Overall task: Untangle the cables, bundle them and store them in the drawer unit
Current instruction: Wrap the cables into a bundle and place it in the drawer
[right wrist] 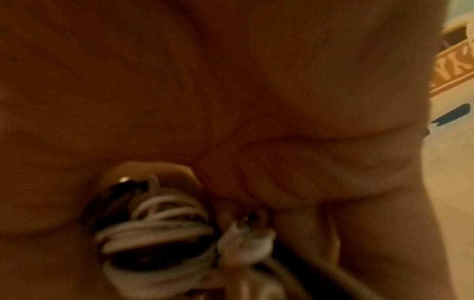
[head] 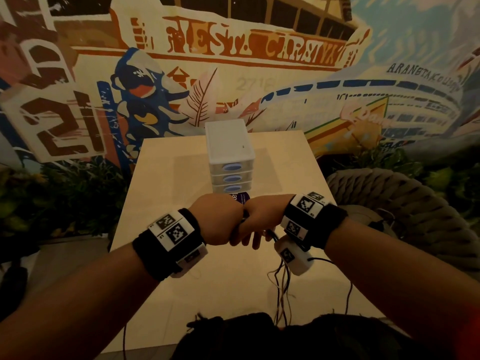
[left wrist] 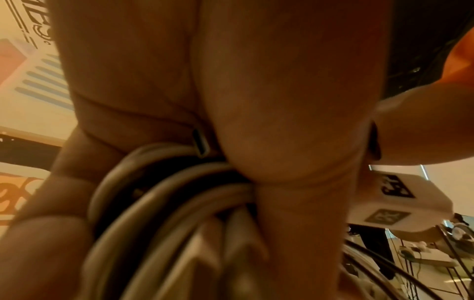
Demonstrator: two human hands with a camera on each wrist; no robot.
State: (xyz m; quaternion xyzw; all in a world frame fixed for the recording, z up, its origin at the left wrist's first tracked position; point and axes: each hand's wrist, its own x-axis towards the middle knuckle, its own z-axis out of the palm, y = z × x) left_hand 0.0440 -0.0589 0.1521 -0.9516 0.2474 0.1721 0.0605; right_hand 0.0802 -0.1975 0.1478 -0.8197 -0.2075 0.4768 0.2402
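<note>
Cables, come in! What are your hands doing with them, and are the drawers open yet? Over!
Left hand and right hand both gripping cables. Loose ends dangling. Drawer unit shut, nothing blocking it.

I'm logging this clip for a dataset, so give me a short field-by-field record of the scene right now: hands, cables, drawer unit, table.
left hand: grips the cables, knuckles against the right hand
right hand: grips the same cables
cables: white and dark strands bunched between both hands; loose ends hang toward the person
drawer unit: white, three drawers with blue oval handles, all closed, at the table's far end
table: pale top, below the raised hands
task stage: bundling under way, nothing stored yet
</note>
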